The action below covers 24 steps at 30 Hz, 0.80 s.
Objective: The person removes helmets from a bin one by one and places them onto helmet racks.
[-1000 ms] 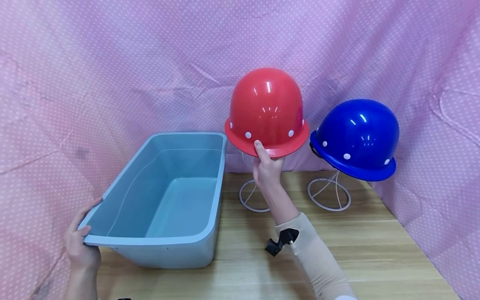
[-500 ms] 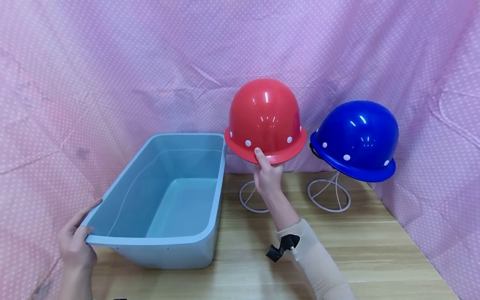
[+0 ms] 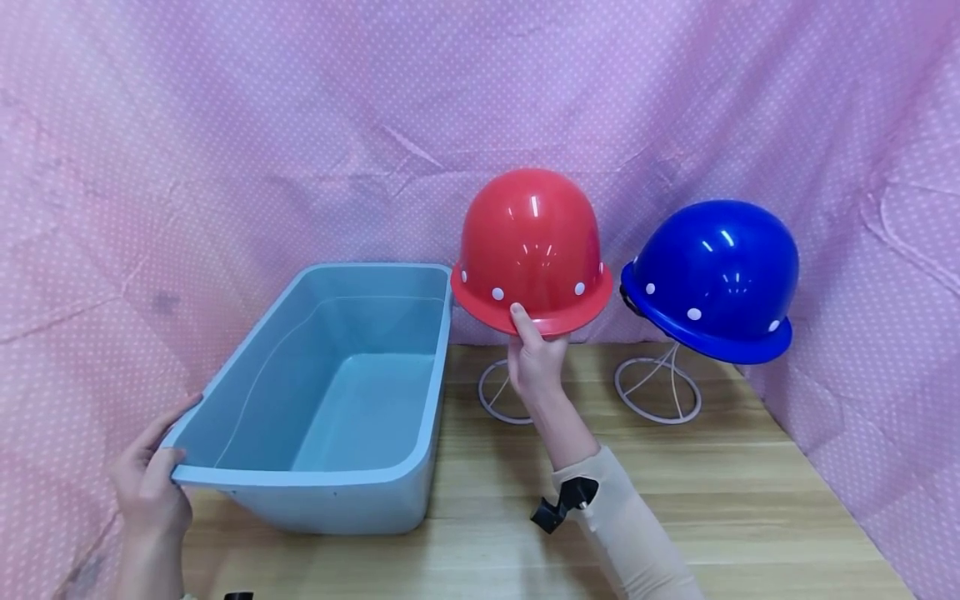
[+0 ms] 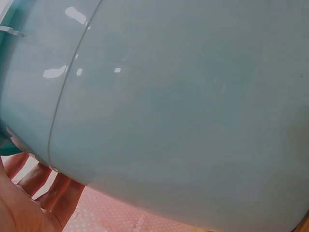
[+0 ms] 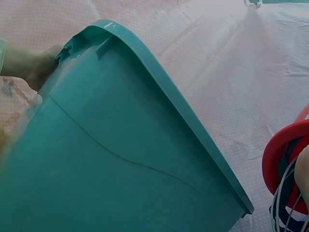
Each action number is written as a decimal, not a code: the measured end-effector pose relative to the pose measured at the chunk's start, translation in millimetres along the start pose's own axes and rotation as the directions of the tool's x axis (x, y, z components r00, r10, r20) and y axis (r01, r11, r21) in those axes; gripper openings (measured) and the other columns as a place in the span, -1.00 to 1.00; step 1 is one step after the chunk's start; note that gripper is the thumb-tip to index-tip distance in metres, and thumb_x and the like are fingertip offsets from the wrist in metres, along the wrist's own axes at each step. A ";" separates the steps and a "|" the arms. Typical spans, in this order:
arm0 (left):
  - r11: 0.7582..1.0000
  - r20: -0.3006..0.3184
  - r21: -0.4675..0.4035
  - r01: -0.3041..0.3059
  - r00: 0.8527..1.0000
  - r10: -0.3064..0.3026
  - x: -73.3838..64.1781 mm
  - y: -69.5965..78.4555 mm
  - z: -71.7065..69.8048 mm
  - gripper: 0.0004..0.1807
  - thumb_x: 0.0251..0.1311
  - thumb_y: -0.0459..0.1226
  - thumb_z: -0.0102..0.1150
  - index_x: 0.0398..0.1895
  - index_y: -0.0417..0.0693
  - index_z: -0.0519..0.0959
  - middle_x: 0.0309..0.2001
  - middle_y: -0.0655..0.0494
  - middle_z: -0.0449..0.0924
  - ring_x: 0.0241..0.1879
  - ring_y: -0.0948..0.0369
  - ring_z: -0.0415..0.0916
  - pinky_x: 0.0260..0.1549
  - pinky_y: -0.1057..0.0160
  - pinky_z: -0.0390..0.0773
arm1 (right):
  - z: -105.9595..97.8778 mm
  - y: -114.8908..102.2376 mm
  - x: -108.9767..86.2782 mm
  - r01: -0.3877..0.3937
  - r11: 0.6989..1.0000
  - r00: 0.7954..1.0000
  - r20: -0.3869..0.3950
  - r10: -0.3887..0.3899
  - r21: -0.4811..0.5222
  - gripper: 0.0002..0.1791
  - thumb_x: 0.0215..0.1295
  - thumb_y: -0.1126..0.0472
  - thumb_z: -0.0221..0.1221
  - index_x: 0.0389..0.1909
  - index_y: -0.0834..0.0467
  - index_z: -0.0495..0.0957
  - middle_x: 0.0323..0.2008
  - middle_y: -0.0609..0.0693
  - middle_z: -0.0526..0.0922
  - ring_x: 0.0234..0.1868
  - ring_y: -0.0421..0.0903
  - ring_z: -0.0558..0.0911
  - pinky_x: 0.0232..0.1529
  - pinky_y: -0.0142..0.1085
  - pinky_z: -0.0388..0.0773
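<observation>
My right hand (image 3: 540, 362) grips the brim of a red hard hat (image 3: 531, 242), thumb on top and fingers underneath. The hard hat sits over a white wire stand (image 3: 487, 406), whose upper part is hidden. In the right wrist view, the red hard hat (image 5: 271, 159) shows its underside, with thin wires and a dark strap inside. My left hand (image 3: 153, 492) holds the near left corner of a blue-grey plastic tub (image 3: 300, 477), its thumb over the rim. In the left wrist view, fingers (image 4: 60, 195) reach along the outer wall of the tub (image 4: 169, 106).
To the right, a blue hard hat (image 3: 716, 275) rests tilted on a second wire stand (image 3: 628, 400). The wooden table (image 3: 675, 508) carries the tub and both stands. A pink dotted cloth (image 3: 337, 108) hangs close behind and at both sides.
The red hard hat has come down with my right hand, toward the wire stand. My left hand has shifted slightly left while staying at the tub's corner.
</observation>
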<state>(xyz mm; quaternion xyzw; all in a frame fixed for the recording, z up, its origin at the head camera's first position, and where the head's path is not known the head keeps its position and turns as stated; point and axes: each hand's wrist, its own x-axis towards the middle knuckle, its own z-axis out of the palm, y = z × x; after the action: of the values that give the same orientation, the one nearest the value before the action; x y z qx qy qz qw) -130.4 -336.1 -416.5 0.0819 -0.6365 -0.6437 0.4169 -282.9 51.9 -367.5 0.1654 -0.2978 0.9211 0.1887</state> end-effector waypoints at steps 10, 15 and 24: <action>0.999 -0.007 0.028 0.015 1.000 -0.015 -3.8 -0.9 0.9 -0.20 -0.13 -0.62 -0.38 0.24 -0.44 0.63 -0.04 0.30 0.81 -0.03 0.41 0.70 -0.16 0.53 0.54 | -7.4 2.9 -6.3 -0.011 1.000 1.000 -0.015 0.011 0.003 -0.28 0.41 0.60 0.06 0.48 0.06 0.14 0.31 -0.01 0.44 0.42 0.02 0.47 0.22 -0.25 0.65; 0.999 -0.022 0.017 0.042 0.999 -0.041 -5.8 -0.1 -0.5 -0.20 -0.08 -0.61 -0.38 0.26 -0.41 0.63 0.03 0.25 0.80 0.06 0.29 0.67 -0.05 0.47 0.52 | -8.6 6.6 -8.5 -0.008 1.000 0.999 -0.039 0.009 0.023 -0.28 0.38 0.63 0.06 0.46 0.09 0.16 0.29 0.00 0.47 0.38 -0.01 0.50 0.20 -0.26 0.66; 0.996 -0.003 0.049 0.075 0.997 -0.075 -6.6 1.5 2.5 -0.25 0.11 -0.56 -0.38 0.32 -0.30 0.62 0.17 0.22 0.74 0.26 0.14 0.57 0.34 0.24 0.36 | -19.0 10.2 -8.7 -0.038 0.999 0.999 -0.026 0.037 -0.024 -0.26 0.42 0.57 0.10 0.49 0.02 0.13 0.33 0.00 0.43 0.45 0.06 0.46 0.20 -0.24 0.66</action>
<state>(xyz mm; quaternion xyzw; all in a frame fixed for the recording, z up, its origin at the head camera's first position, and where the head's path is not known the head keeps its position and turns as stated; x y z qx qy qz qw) -127.1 -329.8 -417.6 0.1163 -0.6486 -0.6429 0.3905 -283.4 53.7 -390.7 0.1455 -0.3096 0.9228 0.1772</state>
